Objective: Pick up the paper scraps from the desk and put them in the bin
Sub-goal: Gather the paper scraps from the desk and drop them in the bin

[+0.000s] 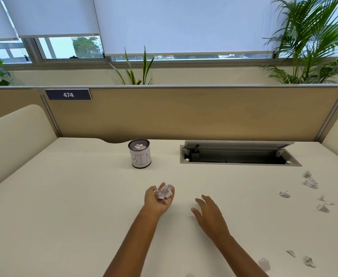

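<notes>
Our left hand (160, 197) is turned palm up over the middle of the desk (74, 196). Its fingers curl part way round a small wad of scraps (165, 192) that sits in the palm. Our right hand (209, 211) is just beside it, palm down, with the fingers spread and nearly straight. It holds nothing, and we cannot tell if it touches the desk or hangs just over it. The bin (139, 156) stands upright farther back, a little to the left of the left hand and well apart from it. It is a small mesh cup with a white paper wrap that says BIN. There is crumpled paper (139, 146) in it, up near the rim. The loose scraps (311, 182) lie on the right side of the desk, some in a bunch near the far right edge and a few close to us beside the right arm. Behind the far bunch, a long hatch (240, 156) in the desk has its lid up. A tan wall (184, 112) at the back of the desk has a dark sign (68, 94) that reads 474.
</notes>
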Motion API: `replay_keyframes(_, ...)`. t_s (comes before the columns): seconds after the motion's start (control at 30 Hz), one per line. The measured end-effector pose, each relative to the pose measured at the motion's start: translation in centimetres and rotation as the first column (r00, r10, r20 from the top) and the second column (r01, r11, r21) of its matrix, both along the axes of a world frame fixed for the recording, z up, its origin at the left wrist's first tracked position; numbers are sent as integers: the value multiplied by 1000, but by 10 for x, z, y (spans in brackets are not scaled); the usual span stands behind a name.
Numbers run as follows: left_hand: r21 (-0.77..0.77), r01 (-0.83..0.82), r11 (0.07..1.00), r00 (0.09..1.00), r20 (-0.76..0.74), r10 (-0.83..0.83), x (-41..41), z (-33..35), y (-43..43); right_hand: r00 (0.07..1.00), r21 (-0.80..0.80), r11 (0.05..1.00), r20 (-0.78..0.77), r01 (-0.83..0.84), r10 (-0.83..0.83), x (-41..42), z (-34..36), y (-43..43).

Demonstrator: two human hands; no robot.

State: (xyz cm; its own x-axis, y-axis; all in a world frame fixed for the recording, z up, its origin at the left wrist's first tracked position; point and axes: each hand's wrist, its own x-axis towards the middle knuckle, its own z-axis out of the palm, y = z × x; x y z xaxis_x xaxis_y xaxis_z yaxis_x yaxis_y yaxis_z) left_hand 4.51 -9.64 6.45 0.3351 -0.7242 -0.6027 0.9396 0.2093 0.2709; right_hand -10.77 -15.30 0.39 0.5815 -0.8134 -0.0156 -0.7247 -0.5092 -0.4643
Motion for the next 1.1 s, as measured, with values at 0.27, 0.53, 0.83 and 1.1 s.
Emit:
replay_keyframes(0.27,6,-159,987,971,183,155,82,56,-35,992,-115,993,-111,41,-54,7,-31,-4)
replay_keyframes(0.53,45,-221,974,928,318,196,131,95,-71,998,-115,992,-19,60,-63,8,-40,-10)
replay_keyframes(0.83,158,-176,972,900,427,94,140,93,-82,998,-151,987,-5,60,-61,9,-41,-11)
replay_keyframes(1.1,250,51,967,744,637,-203,87,45,-43,997,-129,989,-24,68,-71,6,-37,-6)
